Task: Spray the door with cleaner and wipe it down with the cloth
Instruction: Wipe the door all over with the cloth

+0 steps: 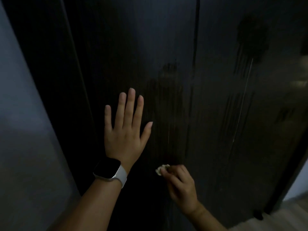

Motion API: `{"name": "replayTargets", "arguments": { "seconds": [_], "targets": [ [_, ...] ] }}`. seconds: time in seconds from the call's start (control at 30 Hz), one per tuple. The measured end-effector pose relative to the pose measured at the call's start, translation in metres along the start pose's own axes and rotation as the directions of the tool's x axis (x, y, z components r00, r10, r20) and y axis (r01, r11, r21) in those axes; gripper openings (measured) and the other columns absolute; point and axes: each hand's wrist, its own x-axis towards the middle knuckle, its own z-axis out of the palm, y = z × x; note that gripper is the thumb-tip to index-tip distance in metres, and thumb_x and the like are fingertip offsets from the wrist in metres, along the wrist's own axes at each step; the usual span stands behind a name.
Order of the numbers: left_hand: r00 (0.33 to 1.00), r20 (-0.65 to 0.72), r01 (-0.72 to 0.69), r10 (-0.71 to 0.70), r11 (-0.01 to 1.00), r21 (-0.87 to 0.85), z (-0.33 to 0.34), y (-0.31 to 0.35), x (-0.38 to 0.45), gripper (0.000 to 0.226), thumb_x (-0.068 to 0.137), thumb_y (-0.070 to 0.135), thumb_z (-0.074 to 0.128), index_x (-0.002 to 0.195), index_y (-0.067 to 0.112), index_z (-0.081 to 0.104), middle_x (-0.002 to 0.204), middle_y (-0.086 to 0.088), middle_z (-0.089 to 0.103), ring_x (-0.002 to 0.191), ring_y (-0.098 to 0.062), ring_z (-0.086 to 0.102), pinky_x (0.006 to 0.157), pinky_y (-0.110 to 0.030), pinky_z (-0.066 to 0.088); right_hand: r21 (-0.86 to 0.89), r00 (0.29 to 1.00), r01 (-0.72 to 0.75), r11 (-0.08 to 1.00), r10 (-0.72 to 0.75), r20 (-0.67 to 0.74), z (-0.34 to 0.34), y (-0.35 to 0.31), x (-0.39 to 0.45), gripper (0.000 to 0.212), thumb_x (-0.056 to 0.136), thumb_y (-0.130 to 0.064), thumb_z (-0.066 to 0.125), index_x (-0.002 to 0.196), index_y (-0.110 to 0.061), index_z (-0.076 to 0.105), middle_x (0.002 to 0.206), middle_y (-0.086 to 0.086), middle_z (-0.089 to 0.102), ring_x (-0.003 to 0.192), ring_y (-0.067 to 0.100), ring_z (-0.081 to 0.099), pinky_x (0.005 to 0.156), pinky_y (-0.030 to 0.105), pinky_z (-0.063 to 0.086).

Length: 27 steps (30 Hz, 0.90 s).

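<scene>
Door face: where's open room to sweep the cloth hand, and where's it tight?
Free: the door above the left hand, and the right panel past the vertical groove. Tight: low centre, where the right hand presses the cloth beside the left wrist and watch.

Bare forearms, one watch
The left hand [124, 130] has a smartwatch [109, 170] at its wrist: dark square face, pale band (white or light grey). The right hand [180, 185] wears nothing visible.

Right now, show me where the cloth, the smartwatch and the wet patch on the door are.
cloth [161, 169], head view: pale bunched edge showing past the right hand's fingertips.
smartwatch [107, 169], head view: centre of its dark screen.
wet patch [168, 90], head view: streaky middle on the door.
</scene>
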Motion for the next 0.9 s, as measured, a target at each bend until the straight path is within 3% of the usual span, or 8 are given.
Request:
{"name": "replayTargets", "arguments": {
  "seconds": [0.2,0.37,0.43,0.57,0.67,0.77,0.83,0.9],
  "targets": [
    [0.999,-0.050,-0.001,-0.001,0.999,-0.032,0.002,-0.001,-0.002,0.066,0.103,0.049,0.022,0.156,0.013,0.004,0.162,-0.011,0.001,0.149,-0.022,-0.010,0.120,-0.047,-0.004,-0.118,0.983,0.110,0.987,-0.125,-0.133,-0.044,-0.003,0.094,0.025,0.087,-0.001,0.063,0.111,-0.003,0.070,0.105,0.006,0.054,0.087,0.019,0.056,0.077,0.023,0.045],
    [0.997,-0.073,-0.017,0.014,0.999,-0.045,0.002,0.002,-0.002,0.067,0.104,0.048,0.025,0.156,0.013,0.005,0.162,-0.011,0.001,0.150,-0.024,-0.005,0.120,-0.047,-0.003,-0.169,0.951,0.075,0.983,-0.122,-0.283,-0.057,-0.003,0.148,0.020,0.091,-0.004,0.060,0.109,0.000,0.069,0.099,0.013,0.057,0.089,0.015,0.052,0.077,0.022,0.043],
    [0.997,-0.081,-0.015,0.011,0.999,-0.046,0.003,0.001,-0.001,0.066,0.104,0.048,0.025,0.156,0.013,0.005,0.162,-0.010,0.001,0.150,-0.023,-0.007,0.120,-0.047,-0.004,-0.136,0.964,0.163,0.977,-0.187,-0.189,-0.039,0.003,0.103,0.024,0.093,-0.006,0.058,0.114,-0.002,0.068,0.105,0.008,0.055,0.089,0.017,0.053,0.076,0.026,0.044],
    [0.997,-0.081,-0.018,0.016,0.999,-0.035,0.002,0.001,-0.001,0.066,0.104,0.049,0.020,0.156,0.013,0.002,0.162,-0.010,0.000,0.148,-0.023,-0.010,0.120,-0.046,-0.007,-0.133,0.945,0.218,0.967,-0.175,0.275,-0.021,0.025,-0.011,0.029,0.099,-0.017,0.051,0.127,-0.016,0.059,0.107,0.004,0.060,0.081,0.020,0.054,0.061,0.033,0.050],
    [0.997,-0.075,-0.017,0.014,0.998,-0.052,0.002,0.001,-0.002,0.066,0.104,0.049,0.019,0.156,0.013,0.001,0.162,-0.011,-0.001,0.148,-0.023,-0.010,0.119,-0.046,-0.007,-0.148,0.909,0.306,0.941,-0.241,0.341,-0.036,0.032,0.002,0.030,0.095,-0.017,0.056,0.125,-0.017,0.058,0.109,0.002,0.056,0.083,0.019,0.054,0.062,0.032,0.049],
    [0.997,-0.071,-0.012,0.007,0.998,-0.065,0.003,0.001,-0.003,0.066,0.104,0.049,0.021,0.156,0.013,0.003,0.162,-0.011,0.000,0.150,-0.025,-0.004,0.119,-0.047,-0.005,-0.177,0.962,0.274,0.945,-0.269,0.056,-0.059,0.020,0.083,0.029,0.089,-0.006,0.065,0.118,-0.007,0.067,0.107,0.008,0.057,0.085,0.023,0.058,0.072,0.032,0.048],
    [0.997,-0.077,-0.014,0.010,0.998,-0.059,0.003,0.002,-0.003,0.066,0.104,0.049,0.021,0.156,0.013,0.004,0.162,-0.011,0.001,0.149,-0.026,0.000,0.120,-0.047,-0.003,-0.215,0.964,0.110,0.970,-0.156,-0.214,-0.075,0.014,0.140,0.025,0.089,-0.001,0.064,0.113,-0.004,0.070,0.097,0.013,0.055,0.083,0.025,0.056,0.071,0.031,0.047],
    [0.997,-0.078,-0.016,0.012,0.998,-0.052,0.003,0.002,-0.003,0.066,0.104,0.049,0.021,0.156,0.013,0.004,0.162,-0.011,0.000,0.149,-0.026,0.000,0.119,-0.047,-0.002,-0.173,0.929,-0.022,0.985,-0.043,-0.368,-0.077,0.007,0.170,0.026,0.090,0.000,0.062,0.115,-0.004,0.068,0.095,0.017,0.054,0.084,0.025,0.055,0.070,0.030,0.048]
  ]
}}
